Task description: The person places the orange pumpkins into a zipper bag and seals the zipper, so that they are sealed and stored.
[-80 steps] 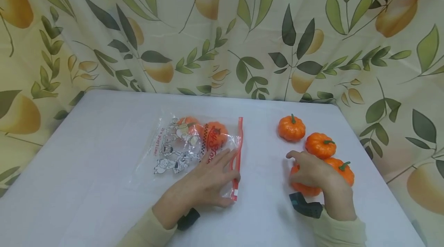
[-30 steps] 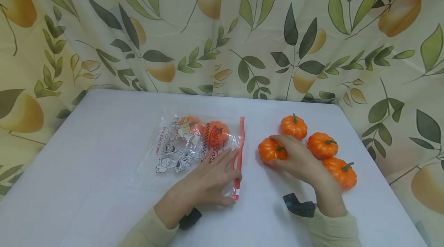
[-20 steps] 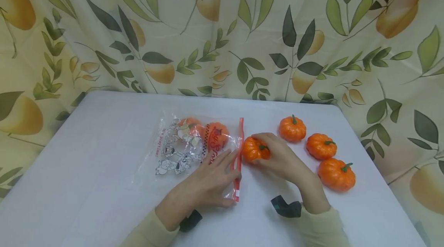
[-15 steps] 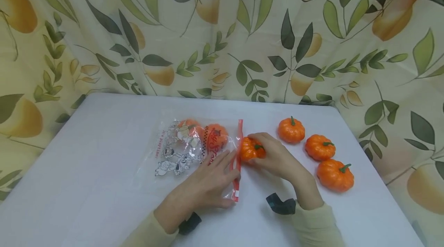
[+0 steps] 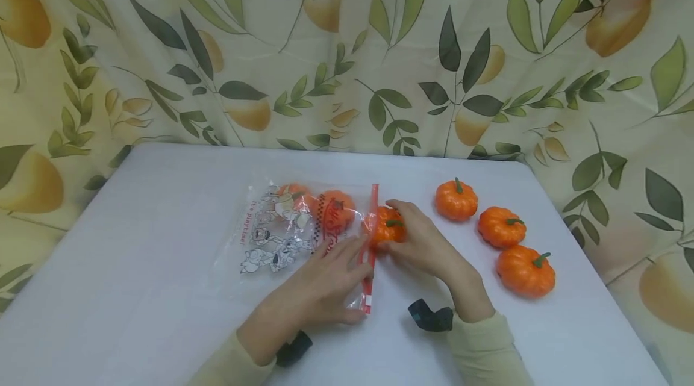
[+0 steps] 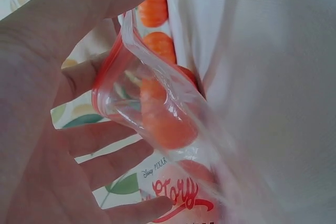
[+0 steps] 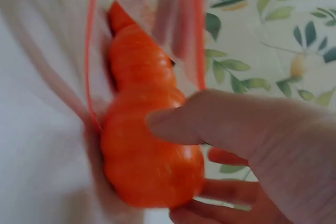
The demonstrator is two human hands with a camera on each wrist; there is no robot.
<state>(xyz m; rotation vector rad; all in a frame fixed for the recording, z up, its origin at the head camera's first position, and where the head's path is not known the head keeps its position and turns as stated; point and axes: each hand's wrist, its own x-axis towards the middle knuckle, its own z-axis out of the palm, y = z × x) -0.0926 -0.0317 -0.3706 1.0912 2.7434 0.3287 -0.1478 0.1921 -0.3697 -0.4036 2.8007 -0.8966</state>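
Note:
A clear zip bag [image 5: 375,198] with a red-edged mouth and cartoon print lies left of centre, with two orange toy pumpkins [image 5: 337,208] inside. My left hand [image 5: 325,286] holds the bag at its mouth; in the left wrist view the index finger [image 6: 81,80] hooks the red edge and the other fingers spread along the film. My right hand [image 5: 425,247] grips another toy pumpkin [image 5: 391,230], thumb [image 7: 184,121] on one side and fingers on the other. That pumpkin sits in the bag's mouth, its left side behind the red edge.
Three more orange pumpkins with green stems stand at the right of the white table [image 5: 135,253]: one at the back [image 5: 456,198], one in the middle [image 5: 501,227] and one in front [image 5: 526,271]. A leaf-and-fruit patterned cloth [image 5: 347,61] hangs behind the table.
My right hand has taken a pumpkin from the right-hand group and carried it left into the bag's mouth. My left hand has stayed at the bag's edge.

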